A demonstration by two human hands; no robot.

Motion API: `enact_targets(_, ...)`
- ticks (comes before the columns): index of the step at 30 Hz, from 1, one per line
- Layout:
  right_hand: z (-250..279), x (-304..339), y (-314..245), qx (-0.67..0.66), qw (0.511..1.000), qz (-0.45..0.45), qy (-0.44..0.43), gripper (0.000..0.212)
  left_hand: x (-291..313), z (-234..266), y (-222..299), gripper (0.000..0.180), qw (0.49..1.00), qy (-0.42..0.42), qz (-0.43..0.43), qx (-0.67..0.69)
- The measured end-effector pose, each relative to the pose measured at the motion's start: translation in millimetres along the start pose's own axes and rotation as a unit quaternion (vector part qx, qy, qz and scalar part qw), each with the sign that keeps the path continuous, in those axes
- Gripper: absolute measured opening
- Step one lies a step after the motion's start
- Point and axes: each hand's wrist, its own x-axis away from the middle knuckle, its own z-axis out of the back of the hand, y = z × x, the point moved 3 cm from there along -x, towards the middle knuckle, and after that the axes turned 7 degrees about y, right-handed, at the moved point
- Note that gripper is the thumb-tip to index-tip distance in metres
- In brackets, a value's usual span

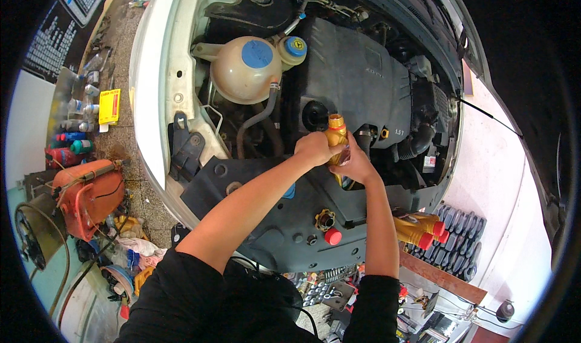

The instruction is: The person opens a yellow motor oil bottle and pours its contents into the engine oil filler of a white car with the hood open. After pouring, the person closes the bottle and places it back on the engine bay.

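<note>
Steadiness probably matters most: left hand [315,148] and right hand [359,162] are wrapped around the gold plastic bottle [334,138], its neck uncapped, just beside the round black opening [314,115]; a slow tilt should limit drips. Nearer the person spreads a black plastic panel [272,241] bearing a red round cap [333,237]; leftward, a bulky orange machine [91,199] sits by speckled floor [147,205].

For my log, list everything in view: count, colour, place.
Bottle: one, gold, uncapped, between both hands
Engine cover: one, dark grey, upper centre
Round reservoir: one, cream, blue-capped, left of cover
Red cap: one, red, on front panel
Spare bottles: at least two, gold, red-capped, lower right
Yellow box: one, yellow, left
Orange container: one, orange, lower left
Edge clutter: uncountable, mixed colours, both sides
Left hand: one, bare, on bottle
Right hand: one, bare, on bottle
</note>
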Motion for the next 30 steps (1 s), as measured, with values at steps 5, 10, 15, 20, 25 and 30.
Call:
enact_targets(5, -3, -1, 10, 0.000, 1.000, 0.006, 0.007, 0.126, 0, 0, 2, 0.093, 1.000, -0.009, 0.004, 0.001)
enact_targets(10, -2, -1, 6, 0.001, 1.000, 0.003, 0.004, 0.126, 0, 0, 1, 0.094, 1.000, -0.011, 0.003, 0.005)
enact_targets(15, 1, 0, -2, -0.021, 1.000, -0.003, -0.007, 0.129, -1, -2, -1, 0.093, 1.000, -0.004, 0.003, 0.000)
enact_targets(20, 2, 3, -5, -0.005, 1.000, -0.001, 0.003, 0.125, 0, 1, 1, 0.094, 1.000, -0.010, 0.007, 0.006)
enact_targets(25, 5, 4, -12, -0.029, 1.000, 0.007, -0.006, 0.125, 1, 2, 1, 0.093, 1.000, -0.012, 0.005, 0.008)
enact_targets(30, 4, 2, -5, -0.007, 1.000, 0.006, -0.003, 0.127, 0, 1, 1, 0.093, 1.000, -0.016, 0.005, 0.006)
